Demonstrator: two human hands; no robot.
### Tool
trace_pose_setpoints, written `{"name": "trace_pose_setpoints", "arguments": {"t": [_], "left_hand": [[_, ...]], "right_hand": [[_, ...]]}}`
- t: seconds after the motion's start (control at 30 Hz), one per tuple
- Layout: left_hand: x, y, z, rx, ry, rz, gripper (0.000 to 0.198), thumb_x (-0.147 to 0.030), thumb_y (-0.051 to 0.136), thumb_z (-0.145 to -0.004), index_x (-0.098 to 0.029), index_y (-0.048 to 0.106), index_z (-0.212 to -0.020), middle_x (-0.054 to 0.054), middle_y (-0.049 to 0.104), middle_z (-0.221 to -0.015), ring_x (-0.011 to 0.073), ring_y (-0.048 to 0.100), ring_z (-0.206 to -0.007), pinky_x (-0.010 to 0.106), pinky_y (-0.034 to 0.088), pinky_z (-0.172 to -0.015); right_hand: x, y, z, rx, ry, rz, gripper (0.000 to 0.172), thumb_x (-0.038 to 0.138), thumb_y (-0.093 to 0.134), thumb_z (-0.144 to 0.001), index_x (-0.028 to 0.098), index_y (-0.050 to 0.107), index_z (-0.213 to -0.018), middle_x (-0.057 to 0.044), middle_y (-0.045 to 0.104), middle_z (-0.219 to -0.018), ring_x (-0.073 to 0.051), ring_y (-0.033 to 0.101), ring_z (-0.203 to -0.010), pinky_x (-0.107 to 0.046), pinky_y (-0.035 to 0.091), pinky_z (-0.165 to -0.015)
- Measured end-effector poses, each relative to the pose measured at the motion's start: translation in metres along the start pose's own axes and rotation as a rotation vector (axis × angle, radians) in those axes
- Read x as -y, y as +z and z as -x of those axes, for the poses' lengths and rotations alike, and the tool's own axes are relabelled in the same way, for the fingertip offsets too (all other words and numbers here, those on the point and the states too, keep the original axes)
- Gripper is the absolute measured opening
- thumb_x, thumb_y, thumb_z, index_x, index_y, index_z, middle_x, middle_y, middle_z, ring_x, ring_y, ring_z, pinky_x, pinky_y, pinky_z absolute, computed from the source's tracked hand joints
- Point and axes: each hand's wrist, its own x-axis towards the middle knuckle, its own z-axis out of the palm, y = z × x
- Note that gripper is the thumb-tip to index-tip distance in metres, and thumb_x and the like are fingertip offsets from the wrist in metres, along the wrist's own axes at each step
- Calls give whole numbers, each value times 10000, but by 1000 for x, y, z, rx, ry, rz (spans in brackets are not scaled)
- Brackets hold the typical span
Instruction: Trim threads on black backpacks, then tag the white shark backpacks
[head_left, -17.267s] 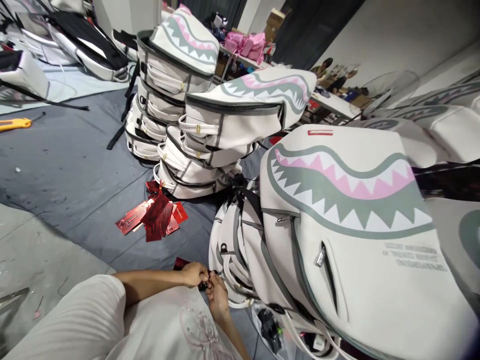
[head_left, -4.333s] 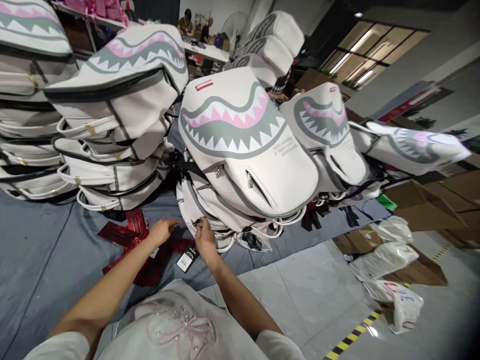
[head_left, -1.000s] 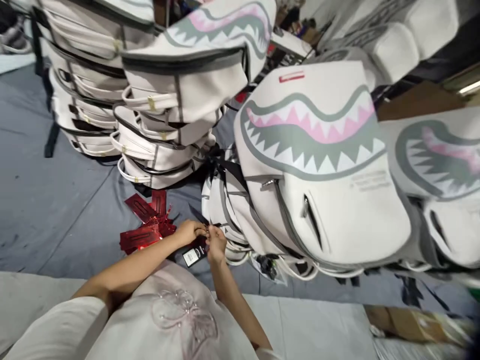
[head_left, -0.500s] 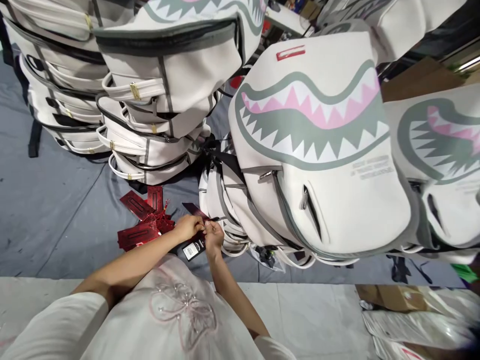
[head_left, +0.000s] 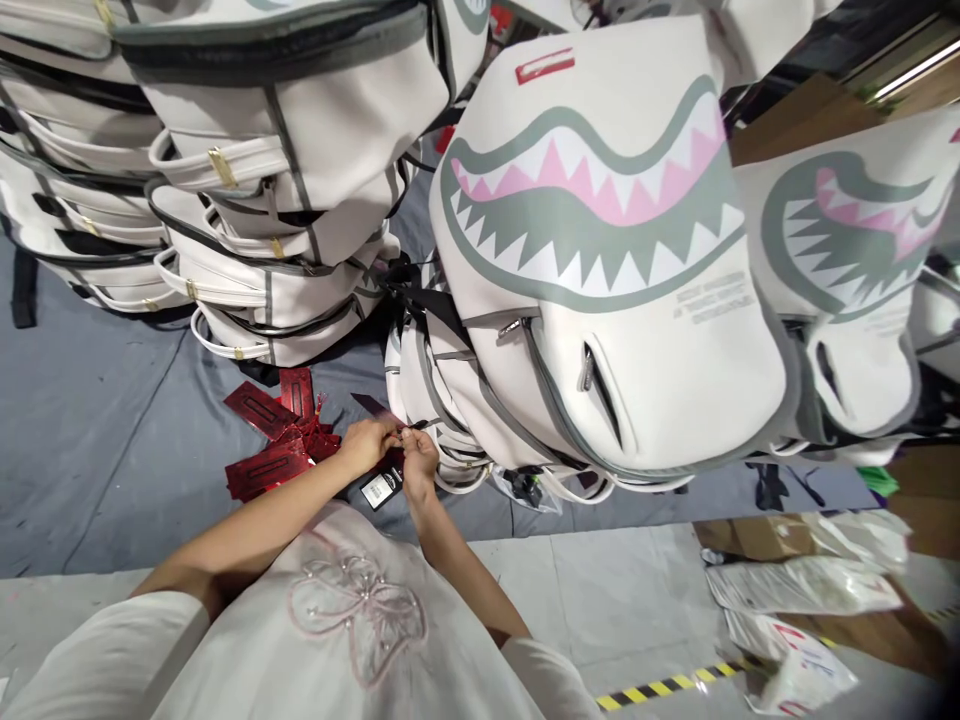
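Note:
My left hand (head_left: 367,446) and my right hand (head_left: 419,464) meet fingertip to fingertip beside a stack of pale backpacks. Both are closed in a pinch on a hang tag; its thin string is too small to make out between the fingers. The black part of the tag with a white barcode sticker (head_left: 377,489) hangs below my hands, and a dark red card (head_left: 367,404) sticks out above them. Left of my hands, red hang tags (head_left: 264,466) with tangled red strings lie in a loose pile on the grey cloth (head_left: 142,440).
A pale backpack with a shark-mouth print (head_left: 600,370) lies on top of the stack to the right. More backpacks (head_left: 225,220) are piled at the left. Plastic-wrapped goods (head_left: 802,580) and black-yellow tape (head_left: 660,688) are on the floor at the lower right.
The view has shifted, so the backpacks sit farther left and higher and more floor shows at right. My hands keep their pinch in nearly the same place beside the backpacks.

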Motion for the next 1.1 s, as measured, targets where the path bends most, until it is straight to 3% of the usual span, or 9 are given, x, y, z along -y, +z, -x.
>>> {"name": "trace_pose_setpoints", "arguments": {"t": [0.17,0.4,0.53,0.67,0.83,0.97,1.1], "left_hand": [[-3,-1,0,3,-8,5,289,-404,524,-957,-233,748,-1023,89,768,-966,256,704,-962,303,464,-793],[-4,2,-2,-12,-45,40,235,-383,570,-926,-221,720,-1006,83,765,-953,253,702,-954,299,452,-775],[-5,5,-2,-28,-31,70,211,-322,581,-901,-219,705,-1038,80,766,-978,244,703,-964,286,450,-771],[-4,9,0,-56,30,113,299,-298,503,-914,-198,675,-1136,96,774,-978,241,723,-916,280,469,-750],[5,15,-8,-71,114,154,299,-326,460,-880,-204,684,-1035,85,780,-939,266,736,-884,298,500,-724],[8,15,-6,-43,111,152,280,-319,455,-873,-203,684,-985,67,778,-869,242,738,-817,276,494,-679],[5,12,-7,-82,69,92,223,-355,493,-890,-203,641,-958,52,731,-731,247,711,-718,263,396,-583]], "right_hand": [[1,0,1,-8,4,-15,344,514,671,-680,186,636,-779,16,617,-666,-146,544,-658,-273,438,-629],[1,1,1,3,-20,20,285,465,652,-677,196,631,-770,-4,663,-754,-165,578,-745,-311,477,-769],[10,4,9,-1,-31,54,187,399,613,-727,213,620,-715,4,659,-717,-160,577,-713,-290,479,-725],[25,10,17,-77,-56,85,82,235,627,-679,222,599,-603,25,631,-618,-152,575,-632,-269,472,-648],[33,17,10,-184,-63,105,146,142,632,-672,222,584,-560,48,591,-558,-147,571,-591,-264,464,-626],[30,13,12,-161,-48,125,158,129,653,-687,221,601,-570,51,599,-570,-147,581,-611,-267,466,-652],[31,10,12,-124,-66,145,149,114,674,-690,221,626,-597,45,640,-631,-147,602,-660,-264,466,-683]]}}
